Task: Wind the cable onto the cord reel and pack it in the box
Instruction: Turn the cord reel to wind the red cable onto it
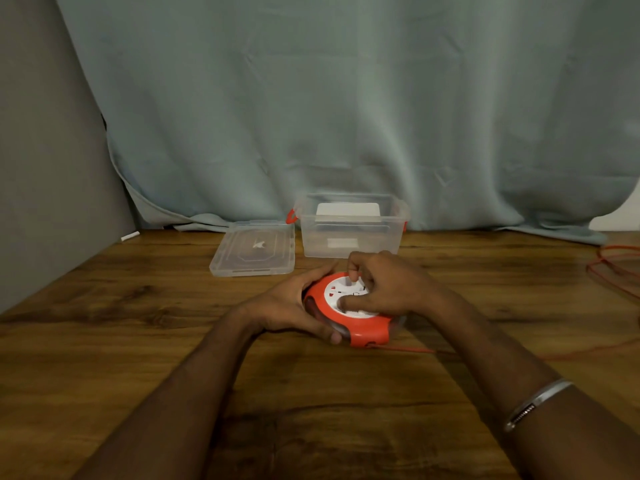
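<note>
The cord reel point(349, 313) is a round orange housing with a white socket face, lying flat on the wooden table point(138, 341), face up. The left hand point(294, 306) grips its left rim. The right hand point(384, 285) rests curled on the white face, fingertips pinching a small knob. The orange cable point(408, 349) exits the near edge, running rightward under the right forearm. Beyond both hands stands the open clear box point(351, 226), its lid point(254, 247) flat beside it.
</note>
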Available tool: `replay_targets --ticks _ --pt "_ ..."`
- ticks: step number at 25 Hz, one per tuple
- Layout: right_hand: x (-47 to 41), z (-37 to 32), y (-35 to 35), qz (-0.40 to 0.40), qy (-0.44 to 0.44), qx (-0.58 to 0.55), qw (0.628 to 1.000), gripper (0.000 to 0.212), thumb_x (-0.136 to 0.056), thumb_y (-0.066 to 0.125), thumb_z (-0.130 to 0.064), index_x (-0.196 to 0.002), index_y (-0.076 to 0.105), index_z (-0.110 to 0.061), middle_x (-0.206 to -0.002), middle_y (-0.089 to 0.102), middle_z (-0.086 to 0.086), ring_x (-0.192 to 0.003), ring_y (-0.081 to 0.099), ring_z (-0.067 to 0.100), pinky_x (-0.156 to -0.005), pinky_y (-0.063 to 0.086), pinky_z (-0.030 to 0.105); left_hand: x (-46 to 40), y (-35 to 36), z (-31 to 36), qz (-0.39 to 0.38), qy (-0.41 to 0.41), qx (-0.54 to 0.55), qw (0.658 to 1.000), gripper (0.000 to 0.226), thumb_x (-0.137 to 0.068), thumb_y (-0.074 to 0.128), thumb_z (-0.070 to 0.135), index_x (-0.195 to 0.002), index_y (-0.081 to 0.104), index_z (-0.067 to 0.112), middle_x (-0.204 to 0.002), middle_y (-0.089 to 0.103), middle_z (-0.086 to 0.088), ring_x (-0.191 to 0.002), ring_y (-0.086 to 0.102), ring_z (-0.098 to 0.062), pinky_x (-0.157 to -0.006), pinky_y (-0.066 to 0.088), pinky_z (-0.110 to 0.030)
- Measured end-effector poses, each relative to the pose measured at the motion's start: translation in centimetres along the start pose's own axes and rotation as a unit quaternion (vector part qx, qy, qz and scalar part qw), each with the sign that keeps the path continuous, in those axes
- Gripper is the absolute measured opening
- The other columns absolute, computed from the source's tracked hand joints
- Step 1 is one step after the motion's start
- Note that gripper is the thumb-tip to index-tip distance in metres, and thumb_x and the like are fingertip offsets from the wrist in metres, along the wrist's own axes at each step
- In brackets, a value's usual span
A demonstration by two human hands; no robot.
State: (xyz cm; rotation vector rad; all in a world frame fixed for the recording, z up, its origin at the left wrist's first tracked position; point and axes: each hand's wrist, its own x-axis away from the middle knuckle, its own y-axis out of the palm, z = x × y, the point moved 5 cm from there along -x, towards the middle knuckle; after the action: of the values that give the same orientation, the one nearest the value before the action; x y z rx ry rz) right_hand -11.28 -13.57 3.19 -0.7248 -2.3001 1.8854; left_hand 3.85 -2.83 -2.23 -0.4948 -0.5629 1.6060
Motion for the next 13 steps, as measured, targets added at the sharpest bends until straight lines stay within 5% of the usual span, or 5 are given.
replay_targets --ticks 4,8,11,13 --pt "-0.3 0.4 -0.4 0.005 -0.029 -0.073 0.997 0.030 -0.084 0.081 -0.031 -0.098 0.055 -0.036 -0.076 0.067 -0.010 -0.072 0.059 0.001 -0.064 0.051 0.035 0.0 0.1 0.0 -0.001 0.004 0.000 1.000 0.128 -0.063 0.102 0.023 -0.164 0.024 0.033 -0.150 0.049 0.017 -0.134 0.051 -0.005 -0.110 0.048 -0.025" --pt "0.2 1.7 -0.6 -0.091 -0.042 -0.158 0.982 0.069 -0.071 0.071 0.001 -0.122 0.050 -0.040 -0.117 0.073 -0.016 -0.103 0.069 0.004 -0.076 0.063 0.044 -0.1 0.3 0.2 -0.017 0.004 -0.005 1.000 0.124 -0.064 0.100 0.019 -0.162 0.025 0.036 -0.144 0.050 0.024 -0.130 0.052 0.001 -0.104 0.047 -0.015" --pt "0.4 2.2 -0.4 -0.139 -0.033 -0.173 0.975 0.073 -0.077 0.074 0.010 -0.131 0.046 -0.031 -0.126 0.072 -0.005 -0.072 0.064 -0.011 -0.060 0.053 0.021 -0.1 0.2 0.0 -0.020 -0.005 -0.009 1.000 0.136 -0.060 0.102 0.028 -0.166 0.018 0.037 -0.155 0.044 0.017 -0.140 0.046 -0.007 -0.113 0.043 -0.025" --pt "0.3 2.7 -0.4 -0.135 -0.028 -0.188 0.972 0.076 -0.076 0.080 0.006 -0.131 0.043 -0.031 -0.123 0.073 -0.002 -0.072 0.064 -0.005 -0.062 0.053 0.023 0.0 0.2 0.1 -0.020 -0.009 -0.014 1.000 0.141 -0.054 0.102 0.037 -0.166 0.016 0.037 -0.161 0.038 0.013 -0.145 0.041 -0.012 -0.120 0.040 -0.033"
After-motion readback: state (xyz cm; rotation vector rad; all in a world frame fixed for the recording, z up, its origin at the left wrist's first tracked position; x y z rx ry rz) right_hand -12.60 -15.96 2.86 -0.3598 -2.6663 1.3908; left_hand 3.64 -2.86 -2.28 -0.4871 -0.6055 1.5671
